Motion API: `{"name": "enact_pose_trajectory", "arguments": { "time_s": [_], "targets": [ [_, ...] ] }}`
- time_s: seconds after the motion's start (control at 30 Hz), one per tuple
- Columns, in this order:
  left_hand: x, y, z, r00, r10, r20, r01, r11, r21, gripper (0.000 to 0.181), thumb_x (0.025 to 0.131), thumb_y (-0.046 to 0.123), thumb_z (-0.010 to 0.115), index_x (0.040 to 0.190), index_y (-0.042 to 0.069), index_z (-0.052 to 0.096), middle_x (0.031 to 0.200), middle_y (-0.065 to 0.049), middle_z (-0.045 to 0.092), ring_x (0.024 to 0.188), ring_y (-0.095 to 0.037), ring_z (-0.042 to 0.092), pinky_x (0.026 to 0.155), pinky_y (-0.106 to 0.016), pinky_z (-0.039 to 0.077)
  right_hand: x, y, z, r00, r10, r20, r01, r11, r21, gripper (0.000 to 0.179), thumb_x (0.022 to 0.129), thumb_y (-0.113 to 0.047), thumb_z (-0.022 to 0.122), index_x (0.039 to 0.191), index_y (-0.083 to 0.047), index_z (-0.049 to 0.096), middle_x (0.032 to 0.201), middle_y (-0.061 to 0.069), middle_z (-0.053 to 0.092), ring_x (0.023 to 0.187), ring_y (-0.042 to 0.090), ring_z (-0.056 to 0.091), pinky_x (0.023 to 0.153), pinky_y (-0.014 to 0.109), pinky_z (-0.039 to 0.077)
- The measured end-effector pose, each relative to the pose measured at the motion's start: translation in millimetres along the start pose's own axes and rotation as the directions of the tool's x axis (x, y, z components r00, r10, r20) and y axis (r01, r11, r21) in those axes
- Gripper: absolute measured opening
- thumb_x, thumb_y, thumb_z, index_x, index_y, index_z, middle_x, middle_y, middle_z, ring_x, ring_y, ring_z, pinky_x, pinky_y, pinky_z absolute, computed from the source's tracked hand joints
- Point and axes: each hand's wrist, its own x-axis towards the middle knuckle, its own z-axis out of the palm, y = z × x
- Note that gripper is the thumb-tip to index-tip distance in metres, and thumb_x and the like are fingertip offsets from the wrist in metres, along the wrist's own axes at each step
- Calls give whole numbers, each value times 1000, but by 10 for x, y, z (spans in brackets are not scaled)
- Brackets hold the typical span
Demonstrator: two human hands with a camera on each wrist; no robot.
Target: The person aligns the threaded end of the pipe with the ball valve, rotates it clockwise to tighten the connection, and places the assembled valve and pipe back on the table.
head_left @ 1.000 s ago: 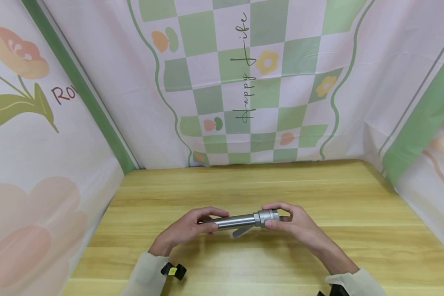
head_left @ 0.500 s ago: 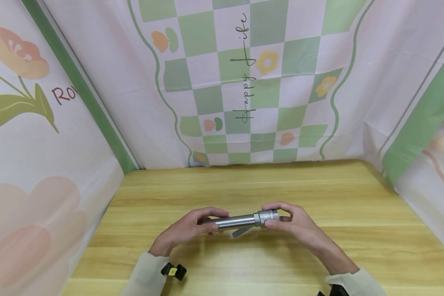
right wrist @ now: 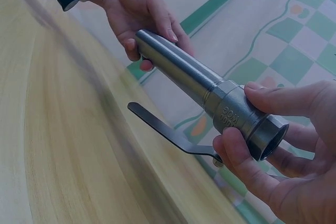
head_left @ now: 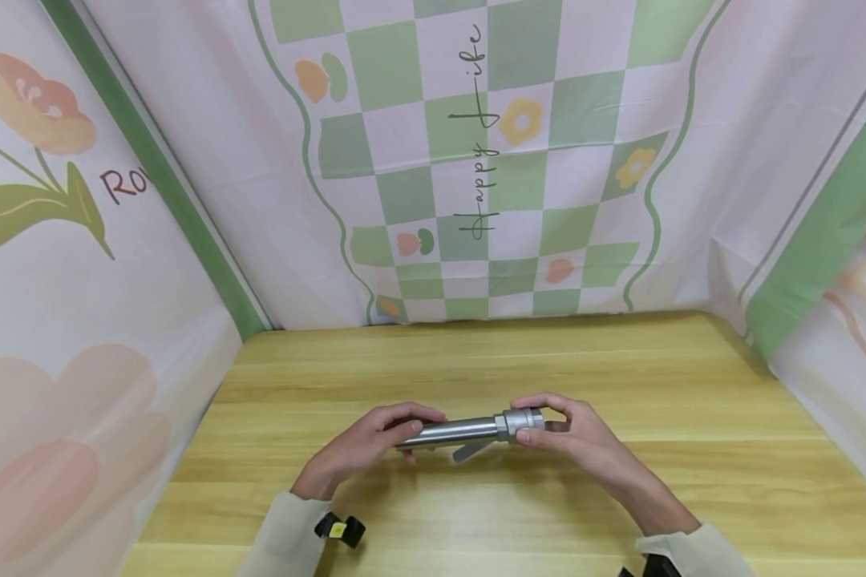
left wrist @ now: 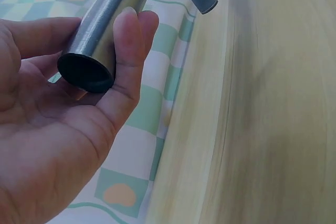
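In the head view, a smooth steel pipe (head_left: 458, 433) lies nearly level between both hands, above the table. Its right end sits in the hexagonal collar of a steel ball valve (right wrist: 236, 111). From the valve body a flat grey lever handle (right wrist: 160, 128) sticks out, angled below the pipe. My left hand (head_left: 361, 445) holds the pipe near its free end, thumb on one side and fingers on the other. That open, hollow end faces the palm in the left wrist view. My right hand (head_left: 584, 437) grips the valve body between thumb and fingers; its threaded outlet faces the palm.
Beneath the hands spreads a wood-grain table (head_left: 332, 369). A checked fabric wall (head_left: 491, 280) stands at its back edge, and printed fabric walls flank it left and right. A black wrist device (head_left: 339, 529) sits on the left sleeve.
My left thumb has shifted upward along the side of the pipe, from its lower edge to its upper side. The right hand and the valve look still.
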Motion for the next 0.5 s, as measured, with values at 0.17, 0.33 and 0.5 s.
{"name": "enact_pose_trajectory", "arguments": {
  "time_s": [0.17,0.33,0.5],
  "targets": [
    [9,-18,4,1000,-11,-11,11,1000,-8,36,117,25,54,149,14,66,145,-15,66,112,-27,64,86,-40,64,-1,-2,2,1000,-3,-1,3,1000,3,56,98,-14,82,145,7,60,145,33,56,110,29,76,94,33,65],
    [10,-18,3,1000,-7,-13,7,1000,-8,37,116,24,55,149,13,66,143,-16,67,112,-27,65,87,-42,64,-1,0,4,1000,-6,-1,6,1000,7,57,98,-14,82,145,8,60,145,33,56,110,29,76,95,35,65],
    [4,-11,0,1000,-3,-16,3,1000,-6,37,115,24,58,149,14,67,144,-14,68,114,-34,66,90,-51,65,-2,-10,3,1000,0,0,0,1000,8,57,97,-14,82,145,8,60,146,33,56,111,30,76,95,35,65]
  ]
}}
